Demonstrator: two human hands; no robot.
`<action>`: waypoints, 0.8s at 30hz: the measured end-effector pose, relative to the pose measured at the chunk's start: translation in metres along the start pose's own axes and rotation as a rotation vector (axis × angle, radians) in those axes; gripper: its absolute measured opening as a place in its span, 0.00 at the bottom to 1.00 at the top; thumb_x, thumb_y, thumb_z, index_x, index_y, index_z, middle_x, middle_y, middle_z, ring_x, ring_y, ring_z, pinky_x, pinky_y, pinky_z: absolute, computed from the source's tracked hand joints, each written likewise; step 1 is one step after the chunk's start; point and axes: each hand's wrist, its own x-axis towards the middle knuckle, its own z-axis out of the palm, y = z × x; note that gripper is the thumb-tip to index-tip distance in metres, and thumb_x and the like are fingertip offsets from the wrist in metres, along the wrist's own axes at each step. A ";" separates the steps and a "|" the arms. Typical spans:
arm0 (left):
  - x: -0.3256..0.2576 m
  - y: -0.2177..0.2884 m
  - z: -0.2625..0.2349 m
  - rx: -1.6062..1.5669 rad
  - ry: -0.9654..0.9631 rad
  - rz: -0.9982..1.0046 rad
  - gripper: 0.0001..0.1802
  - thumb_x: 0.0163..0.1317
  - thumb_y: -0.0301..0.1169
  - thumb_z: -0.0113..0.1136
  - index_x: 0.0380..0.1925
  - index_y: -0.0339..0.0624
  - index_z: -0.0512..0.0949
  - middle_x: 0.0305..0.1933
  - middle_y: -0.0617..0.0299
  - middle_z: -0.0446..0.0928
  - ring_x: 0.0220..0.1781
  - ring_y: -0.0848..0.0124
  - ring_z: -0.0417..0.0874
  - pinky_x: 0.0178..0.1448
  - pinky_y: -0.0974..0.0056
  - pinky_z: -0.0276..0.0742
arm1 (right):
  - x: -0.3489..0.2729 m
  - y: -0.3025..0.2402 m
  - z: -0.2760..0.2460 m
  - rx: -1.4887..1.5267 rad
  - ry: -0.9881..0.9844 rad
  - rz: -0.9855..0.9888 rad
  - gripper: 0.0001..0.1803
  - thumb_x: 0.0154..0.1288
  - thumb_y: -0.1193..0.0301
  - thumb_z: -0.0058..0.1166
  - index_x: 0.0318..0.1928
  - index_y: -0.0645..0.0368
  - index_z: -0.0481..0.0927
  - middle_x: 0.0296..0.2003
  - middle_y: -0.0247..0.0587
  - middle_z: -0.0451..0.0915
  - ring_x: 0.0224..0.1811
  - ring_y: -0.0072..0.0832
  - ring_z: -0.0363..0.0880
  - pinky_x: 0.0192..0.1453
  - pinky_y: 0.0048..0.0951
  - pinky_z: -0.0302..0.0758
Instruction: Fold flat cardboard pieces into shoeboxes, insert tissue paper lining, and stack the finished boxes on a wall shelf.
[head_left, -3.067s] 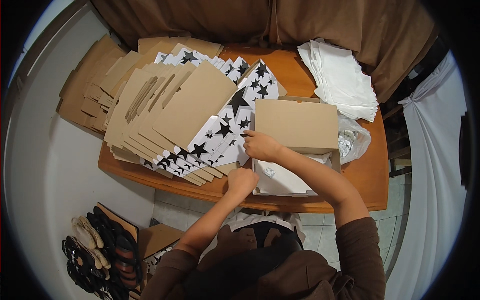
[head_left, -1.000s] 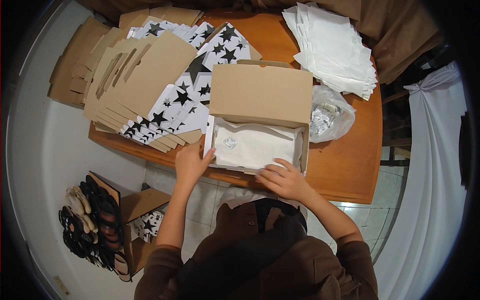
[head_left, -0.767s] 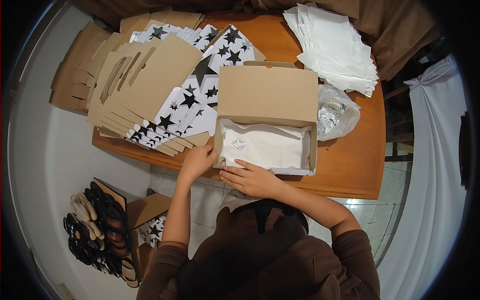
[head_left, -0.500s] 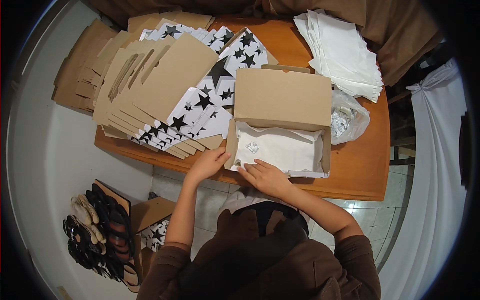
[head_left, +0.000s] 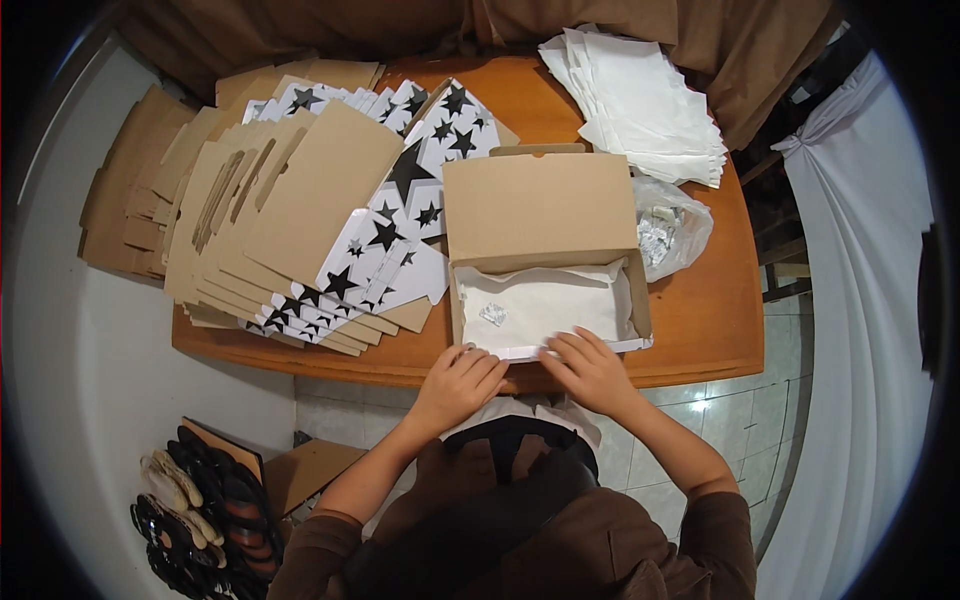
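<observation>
An open cardboard box stands near the front edge of the table, its brown lid raised at the back. White tissue paper lines its inside, and a small silvery packet lies on the paper toward the left. My left hand is closed over the left part of the box's white front wall, fingers together on the rim. Over the right part of that wall lies my right hand, its fingers stretched out and slightly apart. Both thumbs are partly hidden.
Flat folded boxes, brown and white with black stars, pile up on the table's left. White paper sheets lie at the back right, above a clear plastic bag of silvery packets. Sandals hang at the lower left.
My left hand has moved from the box's left side onto its front wall. My right hand has shifted right, from the front left corner to the right part of that wall.
</observation>
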 end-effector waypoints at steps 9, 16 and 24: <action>-0.018 0.001 0.001 0.214 0.003 -0.107 0.14 0.55 0.31 0.55 0.43 0.47 0.80 0.45 0.68 0.77 0.55 0.68 0.73 0.64 0.54 0.55 | -0.083 0.028 -0.037 -0.329 -0.043 0.246 0.16 0.54 0.69 0.50 0.45 0.54 0.79 0.42 0.36 0.77 0.46 0.30 0.75 0.51 0.36 0.68; -0.023 -0.001 -0.001 0.405 -0.055 -0.179 0.12 0.56 0.32 0.56 0.39 0.54 0.82 0.44 0.74 0.78 0.60 0.67 0.69 0.67 0.50 0.46 | -0.083 0.045 -0.048 -0.410 -0.098 0.162 0.15 0.57 0.68 0.49 0.46 0.53 0.78 0.43 0.32 0.78 0.48 0.26 0.74 0.51 0.34 0.65; -0.014 0.011 0.003 0.410 -0.134 -0.270 0.11 0.54 0.31 0.56 0.38 0.49 0.80 0.36 0.69 0.75 0.58 0.67 0.71 0.68 0.49 0.47 | -0.070 0.062 -0.049 -0.193 -0.214 0.151 0.10 0.54 0.71 0.49 0.38 0.58 0.77 0.27 0.34 0.74 0.36 0.31 0.70 0.50 0.38 0.65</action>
